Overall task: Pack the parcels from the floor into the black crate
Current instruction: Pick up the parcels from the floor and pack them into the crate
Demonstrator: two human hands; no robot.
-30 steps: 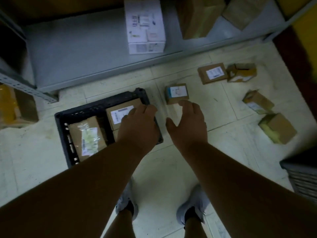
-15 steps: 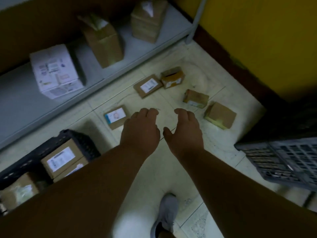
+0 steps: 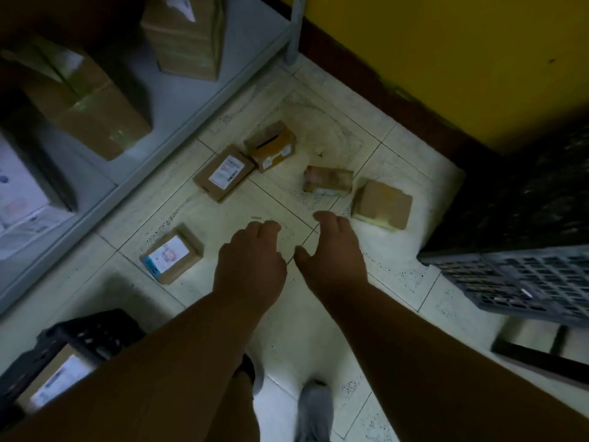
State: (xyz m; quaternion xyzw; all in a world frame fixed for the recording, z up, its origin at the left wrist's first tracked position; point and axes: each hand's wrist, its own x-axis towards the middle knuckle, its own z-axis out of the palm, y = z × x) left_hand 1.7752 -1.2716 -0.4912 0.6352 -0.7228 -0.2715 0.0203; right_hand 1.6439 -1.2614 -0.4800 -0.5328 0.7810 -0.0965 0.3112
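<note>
Several cardboard parcels lie on the tiled floor: one with a blue-edged label at the left, a flat one with a white label, a yellowish one behind it, a taped one and a plain brown one at the right. The black crate sits at the lower left with a labelled parcel inside, partly hidden by my left arm. My left hand and right hand hover empty above the floor with loosely curled fingers, between the parcels.
A grey metal shelf along the left holds large brown boxes and a white box. A yellow wall closes the back right. A grey crate stands at the right. My shoes are below.
The view has swung right, away from the black crate toward the scattered parcels. Both hands have moved with it and now hover nearer the right-hand parcels, still empty.
</note>
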